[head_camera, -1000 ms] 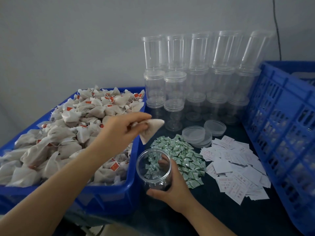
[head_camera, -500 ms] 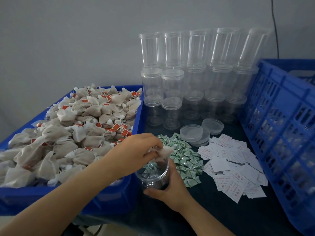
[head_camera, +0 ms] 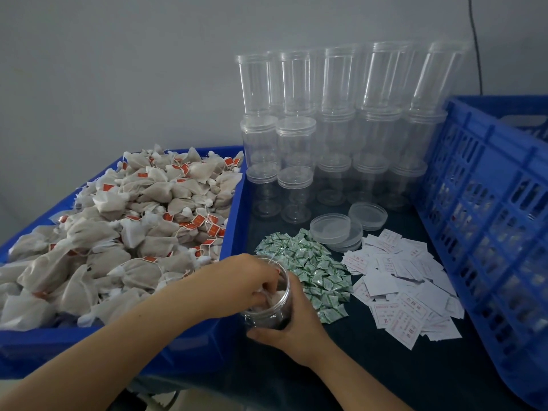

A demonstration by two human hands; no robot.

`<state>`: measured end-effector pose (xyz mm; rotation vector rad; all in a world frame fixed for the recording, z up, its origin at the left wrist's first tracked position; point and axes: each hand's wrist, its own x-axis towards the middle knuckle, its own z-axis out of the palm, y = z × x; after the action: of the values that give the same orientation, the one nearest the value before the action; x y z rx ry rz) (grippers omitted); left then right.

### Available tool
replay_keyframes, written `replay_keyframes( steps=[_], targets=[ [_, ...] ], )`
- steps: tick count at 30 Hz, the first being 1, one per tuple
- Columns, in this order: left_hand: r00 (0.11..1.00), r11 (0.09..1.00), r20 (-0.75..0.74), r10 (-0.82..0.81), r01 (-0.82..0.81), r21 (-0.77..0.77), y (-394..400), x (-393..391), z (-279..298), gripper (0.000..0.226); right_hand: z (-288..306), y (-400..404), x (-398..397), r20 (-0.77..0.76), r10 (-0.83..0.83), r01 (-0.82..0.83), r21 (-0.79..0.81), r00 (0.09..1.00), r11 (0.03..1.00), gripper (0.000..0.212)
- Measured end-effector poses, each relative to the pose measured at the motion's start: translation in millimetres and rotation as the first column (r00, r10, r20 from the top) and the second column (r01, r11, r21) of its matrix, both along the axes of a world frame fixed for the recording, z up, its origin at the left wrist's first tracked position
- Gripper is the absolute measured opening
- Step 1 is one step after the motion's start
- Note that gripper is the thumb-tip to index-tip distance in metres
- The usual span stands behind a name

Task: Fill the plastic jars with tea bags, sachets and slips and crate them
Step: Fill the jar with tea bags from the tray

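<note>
Left hand (head_camera: pixel 237 284) reaches into the mouth of an open plastic jar (head_camera: pixel 271 304), its fingers curled round a pale tea bag (head_camera: pixel 274 298) that lies partly inside the jar. Right hand (head_camera: pixel 292 324) grips the jar from the near side and holds it upright on the dark desk (head_camera: pixel 370 375), just beside the blue tub (head_camera: pixel 189 345) heaped with tea bags (head_camera: pixel 124 232). Green sachets (head_camera: pixel 308 271) lie in a pile just behind the jar, with white paper slips (head_camera: pixel 406 295) scattered to their right. Loose clear lids (head_camera: pixel 341 229) sit behind the sachets, and stacks of empty jars (head_camera: pixel 326 129) stand against the wall. On the far right stands a blue crate (head_camera: pixel 489 221).
</note>
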<state>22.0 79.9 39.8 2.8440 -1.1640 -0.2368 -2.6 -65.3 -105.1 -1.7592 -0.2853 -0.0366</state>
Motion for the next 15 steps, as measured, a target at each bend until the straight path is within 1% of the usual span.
replay_keyframes(
  steps=[2,4,6,9,12,15],
  targets=[
    [0.999,0.997,-0.042,-0.026,0.029,0.076,-6.1,3.1,2.6,0.014,0.5,-0.6,-0.5,-0.011,0.005,-0.005,0.002,1.000,1.000,0.096],
    [0.997,0.987,-0.051,-0.060,0.067,0.144,-13.0,5.4,2.9,0.013,0.6,-0.6,-1.2,-0.014,0.010,-0.010,-0.004,1.000,1.000,0.096],
    [0.994,0.976,-0.070,-0.086,0.098,0.197,-20.2,8.0,0.7,0.013,1.1,0.0,-2.2,-0.019,0.007,-0.007,0.000,1.000,1.000,0.100],
    [0.986,0.949,-0.159,-0.044,0.091,0.301,-28.3,11.4,-3.3,0.019,1.0,0.3,-2.7,-0.023,0.003,-0.003,0.008,1.000,1.000,0.103],
    [0.985,0.929,-0.175,0.007,0.058,0.365,-32.0,13.4,-7.1,0.021,2.5,0.8,-3.7,-0.033,0.005,-0.005,-0.002,0.999,1.000,0.100],
    [0.974,0.913,-0.221,0.047,0.048,0.406,-36.8,14.1,-15.3,0.024,3.8,1.5,-4.4,-0.050,0.010,-0.010,0.006,0.999,1.000,0.105]
  ],
)
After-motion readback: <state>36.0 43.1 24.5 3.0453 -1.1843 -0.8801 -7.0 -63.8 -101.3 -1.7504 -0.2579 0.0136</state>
